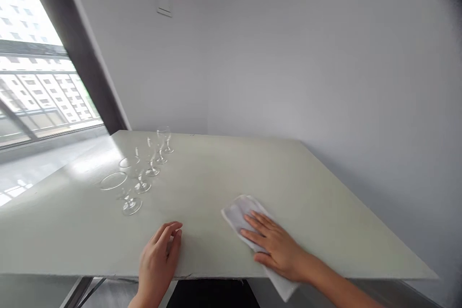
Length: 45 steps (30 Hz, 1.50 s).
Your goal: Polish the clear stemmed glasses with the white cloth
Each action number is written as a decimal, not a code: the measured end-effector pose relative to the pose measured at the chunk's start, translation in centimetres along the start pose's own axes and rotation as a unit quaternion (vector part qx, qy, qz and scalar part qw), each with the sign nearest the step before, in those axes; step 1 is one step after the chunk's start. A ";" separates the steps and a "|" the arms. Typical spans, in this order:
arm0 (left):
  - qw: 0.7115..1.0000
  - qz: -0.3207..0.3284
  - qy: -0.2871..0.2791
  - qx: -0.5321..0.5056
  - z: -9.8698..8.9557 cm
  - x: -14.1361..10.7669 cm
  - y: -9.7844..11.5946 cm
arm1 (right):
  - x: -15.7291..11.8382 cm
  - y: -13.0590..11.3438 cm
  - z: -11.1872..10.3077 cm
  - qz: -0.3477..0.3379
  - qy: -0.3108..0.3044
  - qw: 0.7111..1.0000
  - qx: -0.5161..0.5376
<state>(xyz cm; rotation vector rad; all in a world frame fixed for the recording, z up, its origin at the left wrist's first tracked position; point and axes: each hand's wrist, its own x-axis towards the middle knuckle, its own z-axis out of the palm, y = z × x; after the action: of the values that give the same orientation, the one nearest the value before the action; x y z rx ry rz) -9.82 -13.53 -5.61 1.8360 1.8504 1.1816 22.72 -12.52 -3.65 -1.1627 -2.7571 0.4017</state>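
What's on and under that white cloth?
The right hand rests palm down on the white cloth, fingers spread. Beneath is the tabletop, though the cloth's near end reaches past its edge; whether anything else lies under the cloth can't be seen.

right hand on cloth | left hand loosely curled | five glasses upright
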 end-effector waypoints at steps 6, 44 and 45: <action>0.919 -0.169 0.257 -0.248 -3.0 2.2 -1.5 | -5.2 9.5 1.3 0.209 0.139 0.965 -0.082; 0.883 -0.179 0.047 -0.431 -1.6 10.4 1.2 | 14.9 5.3 0.4 0.118 0.232 0.947 0.186; 0.867 -0.186 0.000 -0.463 -0.8 11.4 2.0 | 14.9 5.5 0.2 0.135 0.256 0.925 0.245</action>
<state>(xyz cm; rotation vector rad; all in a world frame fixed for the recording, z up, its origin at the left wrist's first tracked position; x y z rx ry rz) -10.79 -3.56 0.18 0.8909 1.1747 1.5169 16.08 1.78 -5.28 -1.2795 -1.9115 0.6576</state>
